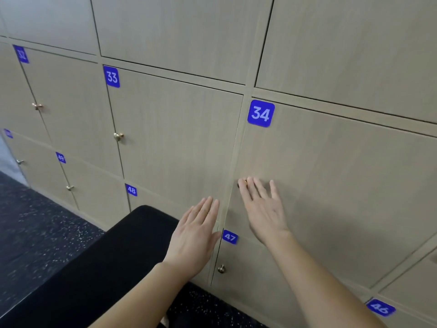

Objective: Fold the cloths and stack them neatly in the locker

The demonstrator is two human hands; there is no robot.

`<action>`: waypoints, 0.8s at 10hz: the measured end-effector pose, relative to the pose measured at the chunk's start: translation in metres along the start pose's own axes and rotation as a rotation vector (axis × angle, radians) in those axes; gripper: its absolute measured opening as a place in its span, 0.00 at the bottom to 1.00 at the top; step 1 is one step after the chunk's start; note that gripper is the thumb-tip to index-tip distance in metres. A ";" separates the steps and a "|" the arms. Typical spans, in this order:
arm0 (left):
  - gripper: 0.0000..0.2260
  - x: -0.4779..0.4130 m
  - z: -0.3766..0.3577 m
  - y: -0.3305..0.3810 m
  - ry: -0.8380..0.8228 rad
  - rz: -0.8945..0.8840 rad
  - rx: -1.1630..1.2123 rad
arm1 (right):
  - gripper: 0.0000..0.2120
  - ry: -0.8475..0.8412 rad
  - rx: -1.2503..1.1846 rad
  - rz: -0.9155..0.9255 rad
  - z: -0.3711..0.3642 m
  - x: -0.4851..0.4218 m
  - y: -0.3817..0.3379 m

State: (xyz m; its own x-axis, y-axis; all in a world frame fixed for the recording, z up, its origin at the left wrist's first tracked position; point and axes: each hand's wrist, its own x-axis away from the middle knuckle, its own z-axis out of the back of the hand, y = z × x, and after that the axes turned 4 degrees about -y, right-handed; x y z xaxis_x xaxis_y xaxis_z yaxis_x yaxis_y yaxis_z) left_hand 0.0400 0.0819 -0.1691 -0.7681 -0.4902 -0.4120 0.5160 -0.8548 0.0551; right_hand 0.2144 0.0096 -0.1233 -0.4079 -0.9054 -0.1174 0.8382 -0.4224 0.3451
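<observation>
At locker 34, right hand flat by knob

A single view is taken from the person's head and is aimed forward and down at a wall of beige wood-grain locker doors. The wall is seen from close by and at a slant, receding leftward from the blue square label numbered 34. Below that label the left hand and right hand are seen at the doors. Lower left of it, a black padded bench and dark speckled floor are caught.
</observation>
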 end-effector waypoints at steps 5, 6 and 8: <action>0.29 0.031 0.058 0.013 -0.092 0.064 0.150 | 0.29 -0.021 -0.183 -0.116 0.032 0.023 0.022; 0.29 0.044 0.071 0.017 -0.142 0.061 0.199 | 0.26 0.001 -0.236 -0.139 0.048 0.045 0.025; 0.23 0.022 0.081 0.002 -0.215 -0.112 0.181 | 0.21 0.050 -0.476 -0.192 0.105 0.068 0.049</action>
